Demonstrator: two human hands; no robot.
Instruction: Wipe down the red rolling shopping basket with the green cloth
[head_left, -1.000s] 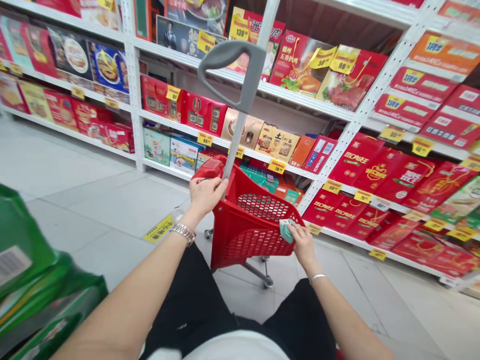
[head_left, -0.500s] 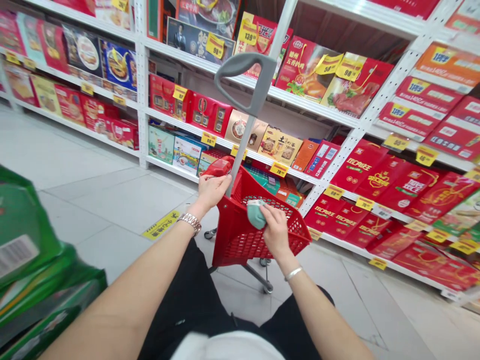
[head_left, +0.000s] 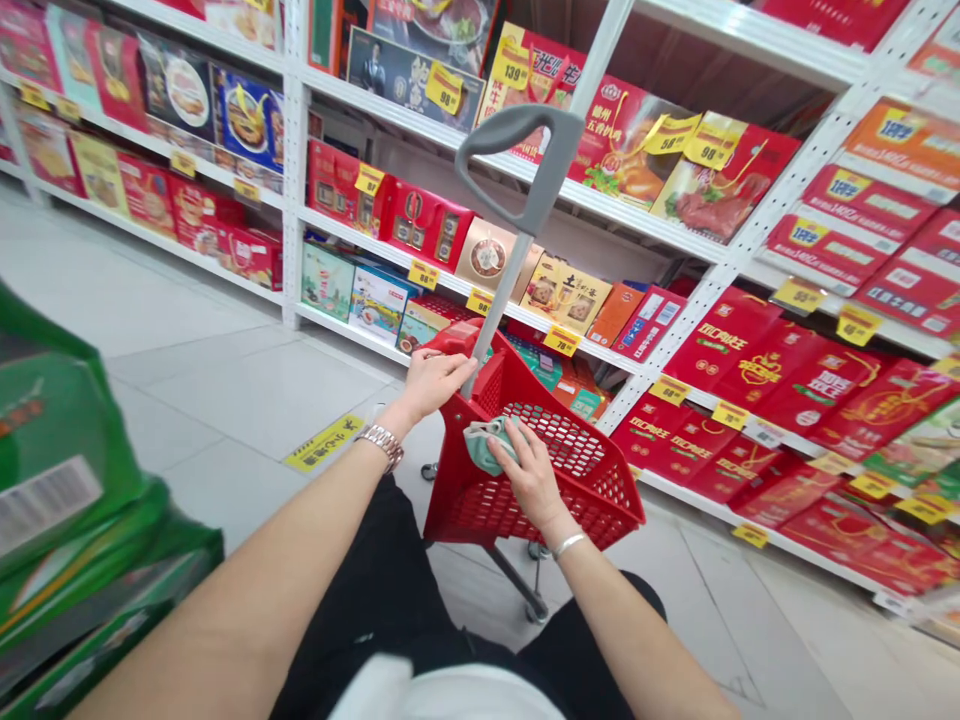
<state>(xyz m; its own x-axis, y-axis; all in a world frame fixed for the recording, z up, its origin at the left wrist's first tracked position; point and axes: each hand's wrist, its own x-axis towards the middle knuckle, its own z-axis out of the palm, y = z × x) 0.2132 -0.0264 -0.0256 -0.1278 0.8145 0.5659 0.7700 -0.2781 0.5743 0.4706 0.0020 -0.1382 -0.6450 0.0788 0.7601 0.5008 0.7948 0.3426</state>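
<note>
A small red shopping basket cart [head_left: 600, 480] stands in front of me, with a grey pole and a looped grey handle [head_left: 551, 170] rising from it. My left hand [head_left: 431, 385] is closed on the cart's red rim at the foot of the pole. My right hand [head_left: 531, 470] presses a folded pale green cloth [head_left: 486, 445] against the outer face of the basket, fingers bent over it. Part of the cloth is hidden under those fingers. Through the perforated side, no goods show in the basket.
White shelves [head_left: 292, 200] with red gift boxes [head_left: 742, 330] and yellow price tags run behind the cart. Green packages [head_left: 52, 440] stand close on my left. A yellow floor sticker [head_left: 324, 443] lies on the grey tiles left of the cart.
My right hand has slid the cloth left and slightly down across the basket face, and the cloth is now more crumpled. The cart and handle have shifted slightly right. My left hand stays on the rim.
</note>
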